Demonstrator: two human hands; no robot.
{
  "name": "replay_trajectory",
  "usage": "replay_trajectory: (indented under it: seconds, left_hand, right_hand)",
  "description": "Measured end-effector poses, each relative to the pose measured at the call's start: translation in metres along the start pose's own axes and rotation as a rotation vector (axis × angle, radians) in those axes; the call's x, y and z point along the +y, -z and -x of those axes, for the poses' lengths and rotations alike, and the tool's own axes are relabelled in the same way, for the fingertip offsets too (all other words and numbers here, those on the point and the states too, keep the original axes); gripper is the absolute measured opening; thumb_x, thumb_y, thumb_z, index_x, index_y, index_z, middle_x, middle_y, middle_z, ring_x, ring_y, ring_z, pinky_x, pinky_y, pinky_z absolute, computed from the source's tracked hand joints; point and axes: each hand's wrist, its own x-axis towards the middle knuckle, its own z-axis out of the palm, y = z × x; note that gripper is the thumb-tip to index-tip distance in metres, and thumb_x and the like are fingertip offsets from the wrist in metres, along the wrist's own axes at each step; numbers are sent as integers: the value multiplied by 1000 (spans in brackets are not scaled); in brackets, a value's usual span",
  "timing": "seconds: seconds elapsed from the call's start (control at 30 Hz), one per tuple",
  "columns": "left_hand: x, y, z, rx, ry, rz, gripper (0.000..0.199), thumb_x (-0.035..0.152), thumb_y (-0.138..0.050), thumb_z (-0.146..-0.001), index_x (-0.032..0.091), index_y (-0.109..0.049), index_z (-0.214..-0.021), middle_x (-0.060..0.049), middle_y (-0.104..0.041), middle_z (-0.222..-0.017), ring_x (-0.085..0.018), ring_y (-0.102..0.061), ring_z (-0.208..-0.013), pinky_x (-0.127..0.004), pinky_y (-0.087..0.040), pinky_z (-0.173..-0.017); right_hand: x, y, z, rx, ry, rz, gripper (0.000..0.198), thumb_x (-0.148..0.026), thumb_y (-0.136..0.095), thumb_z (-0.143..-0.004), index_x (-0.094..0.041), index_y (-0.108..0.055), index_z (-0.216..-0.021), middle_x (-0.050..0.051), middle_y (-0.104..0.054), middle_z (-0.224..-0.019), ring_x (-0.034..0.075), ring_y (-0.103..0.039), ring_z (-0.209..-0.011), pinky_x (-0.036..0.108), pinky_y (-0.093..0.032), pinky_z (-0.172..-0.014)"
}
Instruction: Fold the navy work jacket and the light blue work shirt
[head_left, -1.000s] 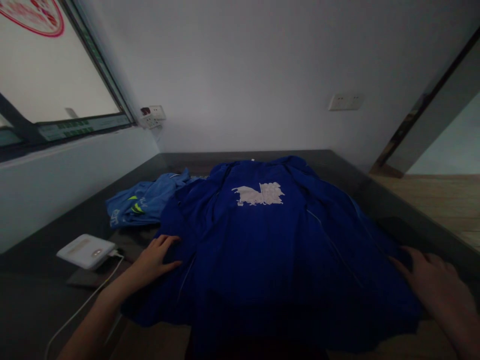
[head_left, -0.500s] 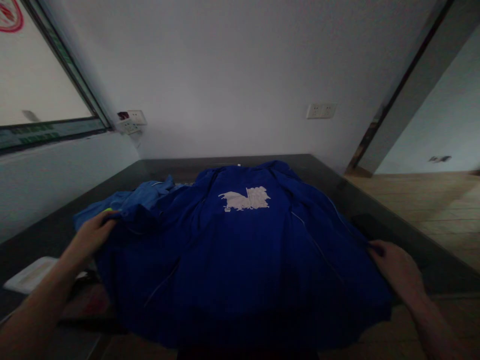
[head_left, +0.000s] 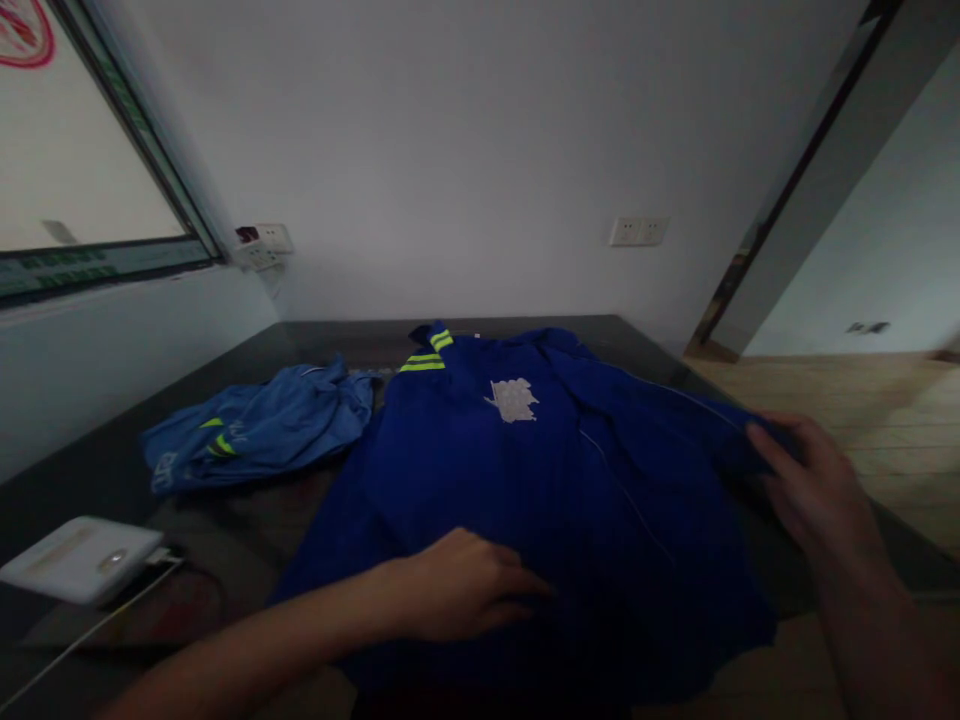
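A dark blue jacket [head_left: 540, 500] lies on the dark table with its back up and its left side folded inward over part of the pale printed design [head_left: 516, 400]. Yellow-green stripes show near its collar, on the folded left side. My left hand [head_left: 472, 585] is over the jacket's lower middle, fingers stretched toward the right and a little apart, holding nothing that I can see. At the right, my right hand [head_left: 814, 465] grips the jacket's sleeve between thumb and fingers, drawn out to the right.
A crumpled lighter blue garment [head_left: 262, 425] with yellow-green marks lies at the left of the table [head_left: 585, 328]. Nearer me sits a white box-shaped device [head_left: 86, 560] with a cable. Wall sockets [head_left: 639, 232] are behind, and a wooden floor [head_left: 840, 405] lies to the right.
The jacket's left side has been folded in toward the middle. My left hand has let go of it and moved right across the jacket. My right hand has risen slightly with the sleeve.
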Motion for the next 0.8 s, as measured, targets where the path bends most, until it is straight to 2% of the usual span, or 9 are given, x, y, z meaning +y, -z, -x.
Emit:
replay_trajectory:
  seconds: [0.1,0.23,0.3,0.37,0.43,0.53,0.6,0.7,0.8]
  left_hand:
    - [-7,-33,-1,-49,84,9,33,31,-50,-92,29,-58,-123,-3,-69,-107,-18,-67,-91,-26,-50,-75]
    - [-14,-31,16,-38,111,131,33,28,-47,-93,29,-58,-123,-4,-68,-110,-19,-66,-94,-27,-50,-79]
    - [-9,-25,22,-59,108,192,32,26,-44,-94,28,-59,-122,-4,-68,-110,-18,-66,-95,-27,-50,-81]
    - [-1,-21,28,-86,123,244,33,23,-44,-94,29,-59,-123,-3,-68,-114,-18,-65,-100,-28,-49,-86]
    - [7,-18,35,-117,155,274,35,23,-48,-92,30,-58,-124,-3,-66,-118,-19,-64,-104,-30,-48,-90]
    - [14,-8,55,-158,223,303,37,27,-56,-87,33,-59,-124,-2,-67,-117,-21,-63,-104,-31,-48,-90]
    - [12,3,74,-132,304,346,37,32,-57,-86,36,-59,-123,0,-68,-113,-20,-63,-104,-31,-48,-90]
    - [-10,21,111,38,484,416,34,40,-52,-87,36,-61,-119,1,-71,-102,-19,-64,-96,-30,-49,-88]
    - [-53,29,148,269,682,377,37,51,-44,-86,31,-67,-107,0,-72,-90,-20,-66,-82,-30,-53,-77]
  right_hand:
    - [-32,-20,9,-103,170,-24,29,-38,-74,-64,-21,-57,-79,4,-65,-100,19,-62,-93,38,-47,-91]
    - [-79,-49,33,-233,599,172,8,-27,-67,-77,-21,-62,-75,3,-65,-97,18,-61,-95,37,-45,-93]
    - [-97,-63,52,-456,818,193,11,-19,-60,-83,-22,-63,-73,3,-64,-95,16,-61,-92,33,-47,-87]
    - [-105,-77,75,-783,1005,192,20,-11,-51,-86,-22,-65,-78,4,-64,-94,16,-60,-92,30,-48,-83]
    - [-103,-87,101,-1146,1084,201,27,-5,-45,-85,-21,-67,-87,6,-66,-96,16,-59,-95,28,-48,-81]
    - [-89,-91,136,-1630,994,236,29,-4,-49,-83,-20,-67,-100,6,-67,-100,16,-61,-95,25,-49,-77]
    - [-82,-87,148,-1827,872,235,26,-10,-55,-84,-20,-67,-105,5,-68,-105,16,-62,-95,25,-50,-78]
    - [-83,-72,145,-1889,672,175,25,-18,-58,-87,-23,-66,-110,4,-64,-119,16,-60,-105,27,-49,-86]
    - [-88,-58,124,-1726,507,130,22,-22,-55,-90,-25,-66,-109,3,-62,-122,15,-58,-110,29,-46,-93]
